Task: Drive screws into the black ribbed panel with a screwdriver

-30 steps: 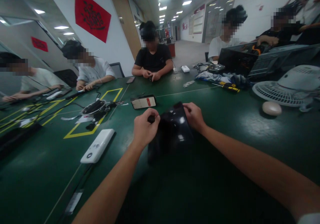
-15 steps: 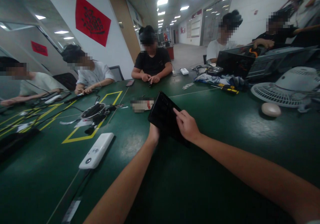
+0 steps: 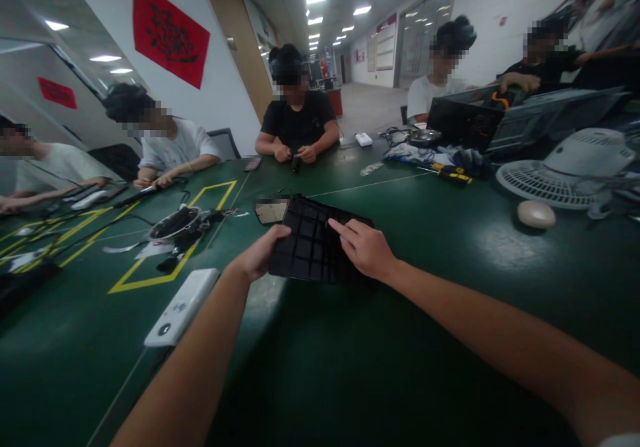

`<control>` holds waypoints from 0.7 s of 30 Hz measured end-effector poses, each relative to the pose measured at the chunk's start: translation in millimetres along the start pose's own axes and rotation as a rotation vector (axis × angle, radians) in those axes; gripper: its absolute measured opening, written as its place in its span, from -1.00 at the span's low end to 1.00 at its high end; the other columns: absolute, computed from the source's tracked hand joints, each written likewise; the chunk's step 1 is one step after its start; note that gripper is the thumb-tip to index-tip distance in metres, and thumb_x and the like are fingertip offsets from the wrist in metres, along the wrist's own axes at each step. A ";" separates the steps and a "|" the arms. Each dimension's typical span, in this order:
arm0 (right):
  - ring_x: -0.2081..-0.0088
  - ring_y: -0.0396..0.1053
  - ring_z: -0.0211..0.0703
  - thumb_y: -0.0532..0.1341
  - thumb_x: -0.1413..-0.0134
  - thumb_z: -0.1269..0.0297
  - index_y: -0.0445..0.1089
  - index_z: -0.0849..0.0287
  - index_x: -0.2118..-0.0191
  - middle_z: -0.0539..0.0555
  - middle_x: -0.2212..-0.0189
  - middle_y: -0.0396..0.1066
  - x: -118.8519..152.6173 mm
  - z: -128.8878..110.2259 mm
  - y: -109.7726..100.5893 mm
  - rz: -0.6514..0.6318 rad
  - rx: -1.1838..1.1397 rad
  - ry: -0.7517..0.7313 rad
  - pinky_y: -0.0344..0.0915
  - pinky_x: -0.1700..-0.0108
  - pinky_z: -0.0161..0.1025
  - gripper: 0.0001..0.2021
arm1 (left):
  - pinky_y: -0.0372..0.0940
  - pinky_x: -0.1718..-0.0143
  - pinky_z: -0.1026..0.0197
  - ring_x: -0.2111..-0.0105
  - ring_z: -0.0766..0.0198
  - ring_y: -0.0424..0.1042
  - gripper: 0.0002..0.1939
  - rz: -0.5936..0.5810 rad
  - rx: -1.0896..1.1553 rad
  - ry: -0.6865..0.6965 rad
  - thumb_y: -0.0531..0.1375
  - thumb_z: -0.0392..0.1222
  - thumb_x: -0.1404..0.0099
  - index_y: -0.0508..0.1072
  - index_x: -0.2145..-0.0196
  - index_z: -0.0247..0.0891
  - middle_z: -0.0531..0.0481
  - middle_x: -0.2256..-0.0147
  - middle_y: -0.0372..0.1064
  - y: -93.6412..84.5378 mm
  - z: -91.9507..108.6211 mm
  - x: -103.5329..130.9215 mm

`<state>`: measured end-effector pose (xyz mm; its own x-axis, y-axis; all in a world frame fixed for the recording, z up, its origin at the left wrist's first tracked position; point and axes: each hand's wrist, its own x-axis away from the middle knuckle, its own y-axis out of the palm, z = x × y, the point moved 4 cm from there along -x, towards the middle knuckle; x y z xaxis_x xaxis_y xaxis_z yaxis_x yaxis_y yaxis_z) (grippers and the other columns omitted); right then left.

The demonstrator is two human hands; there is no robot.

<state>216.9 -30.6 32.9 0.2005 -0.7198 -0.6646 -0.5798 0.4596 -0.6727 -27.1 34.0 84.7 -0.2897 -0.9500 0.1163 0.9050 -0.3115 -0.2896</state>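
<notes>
A black tray point(image 3: 307, 244) divided into a grid of compartments is held tilted above the table, in the middle of the view. My left hand point(image 3: 257, 254) is closed on its left edge, thumb on top and the other fingers hidden beneath. Over the right part of the tray is my right hand point(image 3: 367, 247), its index fingertip at one of the compartments. The remaining fingers are curled in and the thumb is hidden. Anything small between those fingers cannot be made out. Just behind the tray lies a phone-like flat thing point(image 3: 270, 212), partly covered by it.
On the green table point(image 3: 400, 367), a white power bank-like box point(image 3: 183, 307) lies beside my left forearm. Cables and a round metal-rimmed thing point(image 3: 175, 224) are at left. A pale computer mouse point(image 3: 536, 214), a fan point(image 3: 585, 160) and a yellow-black screwdriver point(image 3: 453, 172) are at right. Several people sit around.
The tray has turned and tipped so its compartments show. My left hand has moved left, from beneath the tray to its left edge. My right index finger stays over it. The view has shifted slightly.
</notes>
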 end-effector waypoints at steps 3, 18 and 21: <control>0.12 0.52 0.00 -0.02 -0.58 0.27 0.42 0.07 -0.42 0.16 0.12 0.59 0.1 -3.3 -6.5 0.110 -0.047 0.014 0.48 0.08 -0.06 -0.52 | 0.54 0.30 0.00 0.22 -0.12 0.67 -0.59 -0.039 0.190 -0.154 0.30 -0.06 0.08 0.61 0.22 -0.15 -0.11 0.28 0.67 1.9 -21.2 6.8; 0.03 0.57 0.03 0.08 -0.59 0.28 0.66 0.07 -0.03 0.21 -0.05 0.64 -15.3 0.3 -5.1 0.001 0.111 -0.164 0.50 -0.02 -0.03 -0.65 | 0.61 0.01 -0.10 0.14 -0.01 0.70 -0.52 0.273 0.323 0.012 0.57 -0.08 -0.03 0.54 0.12 -0.17 -0.13 0.14 0.69 28.6 -45.3 -10.8; 0.00 0.58 0.03 0.09 -0.57 0.31 0.65 0.13 -0.04 0.24 -0.05 0.65 -17.9 3.4 -5.4 0.064 0.064 -0.170 0.51 -0.09 -0.02 -0.67 | 0.60 -0.06 -0.12 0.10 -0.02 0.70 -0.48 0.324 0.341 0.036 0.59 -0.10 0.00 0.57 0.09 -0.21 -0.15 0.11 0.70 31.3 -52.1 -13.6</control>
<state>219.1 -18.4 47.3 0.2987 -0.5921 -0.7484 -0.5452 0.5378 -0.6431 -11.1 36.0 24.6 0.0192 -0.9992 0.0364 0.9995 0.0201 0.0234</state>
